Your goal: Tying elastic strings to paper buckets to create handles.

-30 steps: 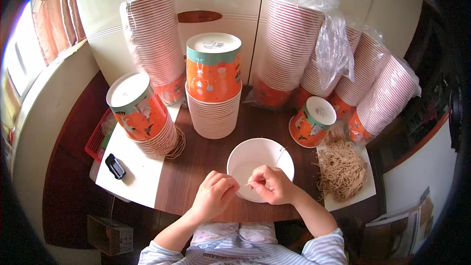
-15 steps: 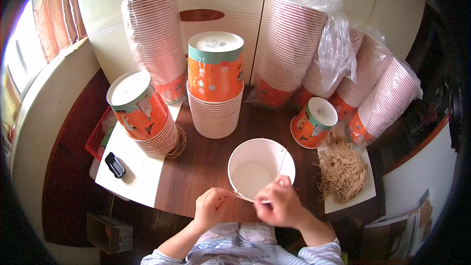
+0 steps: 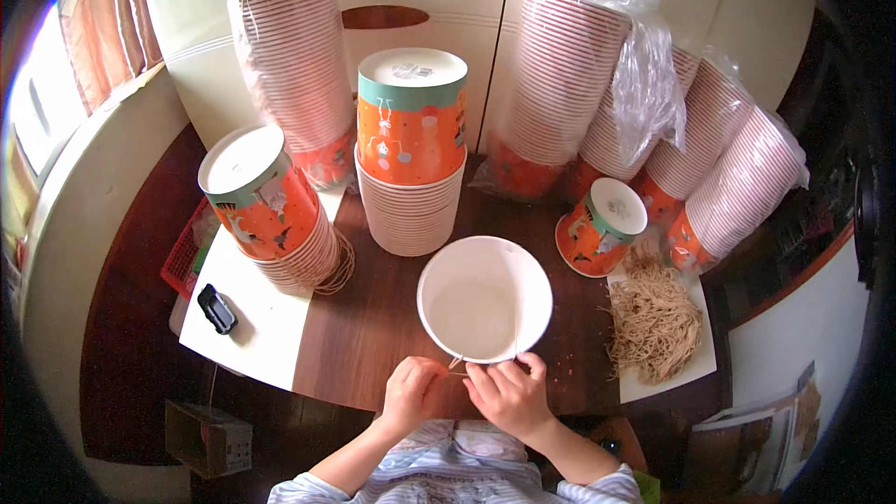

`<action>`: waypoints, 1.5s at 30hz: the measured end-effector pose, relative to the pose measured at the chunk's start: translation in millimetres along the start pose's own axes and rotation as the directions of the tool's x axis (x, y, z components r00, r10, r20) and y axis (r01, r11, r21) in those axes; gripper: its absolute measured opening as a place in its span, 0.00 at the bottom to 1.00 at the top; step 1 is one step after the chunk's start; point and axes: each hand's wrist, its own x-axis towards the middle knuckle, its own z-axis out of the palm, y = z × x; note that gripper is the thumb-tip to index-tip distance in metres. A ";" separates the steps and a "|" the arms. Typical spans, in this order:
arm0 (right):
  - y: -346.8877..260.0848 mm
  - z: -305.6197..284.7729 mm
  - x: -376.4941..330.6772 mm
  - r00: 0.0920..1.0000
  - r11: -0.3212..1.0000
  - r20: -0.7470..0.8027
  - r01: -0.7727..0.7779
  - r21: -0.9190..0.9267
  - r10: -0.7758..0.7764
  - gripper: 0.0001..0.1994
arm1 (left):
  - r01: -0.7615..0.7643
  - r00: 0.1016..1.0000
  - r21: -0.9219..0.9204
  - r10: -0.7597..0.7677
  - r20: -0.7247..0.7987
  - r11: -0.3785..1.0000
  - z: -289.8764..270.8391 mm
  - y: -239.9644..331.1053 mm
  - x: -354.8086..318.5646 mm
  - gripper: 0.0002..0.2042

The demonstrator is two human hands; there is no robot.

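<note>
A white paper bucket (image 3: 448,303) stands mouth up in front of me, near the table's front edge. A thin tan cord (image 3: 456,362) hangs at its near rim, and a strand runs down inside the wall toward my right hand. My left hand (image 3: 411,394) is closed in a pinch on the cord, left of the near rim. My right hand (image 3: 509,395) is bent at the near right rim, fingertips close to the cord and the bucket's outer wall. Its grip is partly hidden, but the thumb and fingers appear to pinch the cord.
Upside-down orange buckets stand stacked at centre back (image 3: 411,145) and at left with cord loops (image 3: 266,196). A single upturned bucket (image 3: 597,233) and a tan cord pile (image 3: 658,327) lie right. Bagged stacks (image 3: 560,75) line the back. A black plastic holder (image 3: 217,309) lies left.
My right hand has come down from the right rim to the near rim. The cord strand inside the bucket has shifted with it. The bucket sits slightly higher in view and tips toward me.
</note>
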 end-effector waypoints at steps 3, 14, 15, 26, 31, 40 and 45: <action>10.2 8.0 -2.6 0.999 0.999 0.028 -0.027 -0.044 0.028 0.04 | 0.015 1.000 -0.047 -0.014 0.022 0.999 4.6 5.3 1.5 0.07; 0.3 18.6 -3.5 0.999 0.998 -0.006 -0.042 0.046 0.043 0.05 | 0.407 0.913 -0.433 -0.377 0.157 0.805 10.2 6.6 -7.1 0.05; -0.6 19.6 -4.6 0.998 0.997 -0.015 -0.056 0.055 0.056 0.04 | 0.405 0.910 -0.517 -0.386 0.151 0.754 13.0 2.2 -11.1 0.05; -4.7 17.9 -12.4 0.999 0.999 0.007 -0.033 0.012 0.033 0.03 | 0.336 0.941 -0.585 -0.285 0.180 0.738 20.3 -2.6 -15.8 0.04; -5.2 20.4 -12.0 0.999 0.998 0.005 -0.042 0.040 0.042 0.03 | 0.443 0.889 -0.728 -0.360 0.281 0.524 18.7 -0.9 -16.1 0.03; -7.7 16.3 -10.0 0.998 0.993 -0.020 -0.052 0.102 0.055 0.03 | 0.562 0.781 -0.816 -0.412 0.470 0.135 18.6 -7.4 -20.1 0.02; -8.1 15.8 -10.7 0.998 0.996 0.066 0.015 0.089 -0.021 0.04 | 0.613 0.679 -0.787 -0.465 0.568 -0.067 18.6 -5.7 -20.1 0.01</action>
